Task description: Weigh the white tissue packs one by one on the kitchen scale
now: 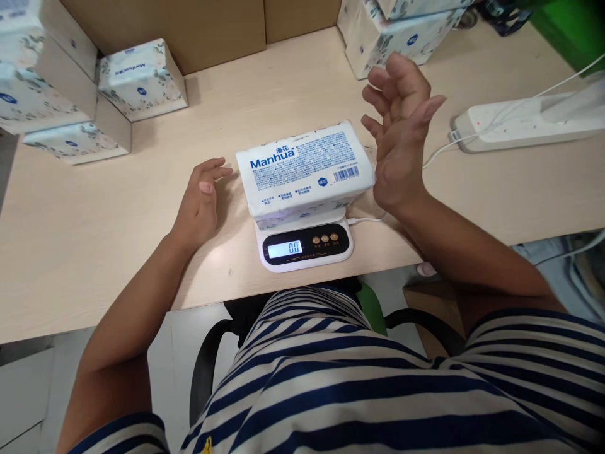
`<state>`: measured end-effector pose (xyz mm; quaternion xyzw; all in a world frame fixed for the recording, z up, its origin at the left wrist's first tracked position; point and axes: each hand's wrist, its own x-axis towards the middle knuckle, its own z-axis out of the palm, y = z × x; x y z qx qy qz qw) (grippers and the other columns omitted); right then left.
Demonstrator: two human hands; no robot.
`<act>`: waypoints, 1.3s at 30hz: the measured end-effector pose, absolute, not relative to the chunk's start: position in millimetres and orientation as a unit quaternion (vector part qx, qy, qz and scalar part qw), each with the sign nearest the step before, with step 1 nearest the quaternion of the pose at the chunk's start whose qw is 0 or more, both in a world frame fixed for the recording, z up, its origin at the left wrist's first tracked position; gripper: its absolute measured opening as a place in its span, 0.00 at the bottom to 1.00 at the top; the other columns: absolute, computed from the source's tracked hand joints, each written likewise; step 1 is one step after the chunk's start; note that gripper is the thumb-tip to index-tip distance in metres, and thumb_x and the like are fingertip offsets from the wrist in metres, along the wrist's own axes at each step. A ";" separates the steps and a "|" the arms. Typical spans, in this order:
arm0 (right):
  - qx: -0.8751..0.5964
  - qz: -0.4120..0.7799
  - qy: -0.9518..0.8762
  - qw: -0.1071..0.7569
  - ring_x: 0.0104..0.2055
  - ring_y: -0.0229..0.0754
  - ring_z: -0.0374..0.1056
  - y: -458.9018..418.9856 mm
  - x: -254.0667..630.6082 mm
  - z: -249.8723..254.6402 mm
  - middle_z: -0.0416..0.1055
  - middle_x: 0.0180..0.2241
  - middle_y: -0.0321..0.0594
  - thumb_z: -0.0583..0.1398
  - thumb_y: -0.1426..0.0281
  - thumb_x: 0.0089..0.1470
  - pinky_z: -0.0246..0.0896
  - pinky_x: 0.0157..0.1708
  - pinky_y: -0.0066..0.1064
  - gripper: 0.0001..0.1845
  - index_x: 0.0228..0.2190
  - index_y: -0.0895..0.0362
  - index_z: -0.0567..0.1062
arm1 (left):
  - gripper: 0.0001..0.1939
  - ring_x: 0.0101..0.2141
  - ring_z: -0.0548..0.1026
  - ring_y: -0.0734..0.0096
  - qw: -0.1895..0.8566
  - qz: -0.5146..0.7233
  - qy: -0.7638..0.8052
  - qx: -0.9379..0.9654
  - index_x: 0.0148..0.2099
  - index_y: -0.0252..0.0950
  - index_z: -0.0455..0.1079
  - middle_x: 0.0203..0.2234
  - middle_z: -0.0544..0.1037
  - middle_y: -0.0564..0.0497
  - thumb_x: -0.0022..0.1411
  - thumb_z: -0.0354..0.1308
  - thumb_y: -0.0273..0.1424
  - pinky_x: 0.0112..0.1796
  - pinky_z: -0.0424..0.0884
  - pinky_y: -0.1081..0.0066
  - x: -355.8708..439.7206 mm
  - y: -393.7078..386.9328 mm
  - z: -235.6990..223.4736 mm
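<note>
A pack of tissues (305,170), white with blue "Manhua" print, lies on a small digital scale (307,247) near the table's front edge. The scale's lit display reads 0.0, and the pack covers its weighing plate. My left hand (201,198) is just left of the pack, apart from it, fingers loosely extended and holding nothing. On the other side, my right hand (399,129) is raised beside the pack's right end with its fingers spread and slightly curled. It is empty; whether its heel touches the pack I cannot tell.
More tissue packs (51,82) are stacked at the left, with a single pack (144,79) beside them. Another stack (401,38) stands at the back right. A white power strip (515,120) with cables lies on the right. Cardboard (212,28) borders the table's back.
</note>
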<state>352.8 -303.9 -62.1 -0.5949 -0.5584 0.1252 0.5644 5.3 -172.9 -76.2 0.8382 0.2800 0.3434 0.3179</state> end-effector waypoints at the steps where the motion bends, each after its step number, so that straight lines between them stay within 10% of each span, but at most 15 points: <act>1: -0.587 0.125 -0.559 0.572 0.84 0.60 0.54 -303.9 351.6 -62.8 0.60 0.79 0.30 0.25 0.29 0.65 0.51 0.81 0.68 0.50 0.76 0.27 0.55 | 0.44 0.70 0.73 0.49 0.316 0.344 0.281 0.839 0.64 0.48 0.78 0.66 0.76 0.42 0.76 0.34 0.70 0.73 0.71 0.44 5.2 -172.8 -76.2; 31: -0.606 0.120 -0.570 0.541 0.83 0.59 0.57 -307.1 354.0 -59.4 0.58 0.79 0.34 0.27 0.28 0.64 0.56 0.80 0.64 0.50 0.78 0.28 0.51 | 0.43 0.71 0.73 0.47 0.294 0.338 0.270 0.852 0.63 0.48 0.78 0.68 0.75 0.42 0.76 0.33 0.69 0.74 0.70 0.41 6.2 -172.6 -75.7; 39: -0.684 0.095 -0.588 0.421 0.84 0.63 0.52 -307.3 358.2 -57.5 0.52 0.82 0.29 0.28 0.24 0.58 0.59 0.77 0.69 0.52 0.79 0.22 0.27 | 0.43 0.71 0.74 0.45 0.281 0.345 0.263 0.856 0.63 0.48 0.78 0.68 0.75 0.40 0.78 0.33 0.68 0.71 0.71 0.37 7.7 -173.3 -75.5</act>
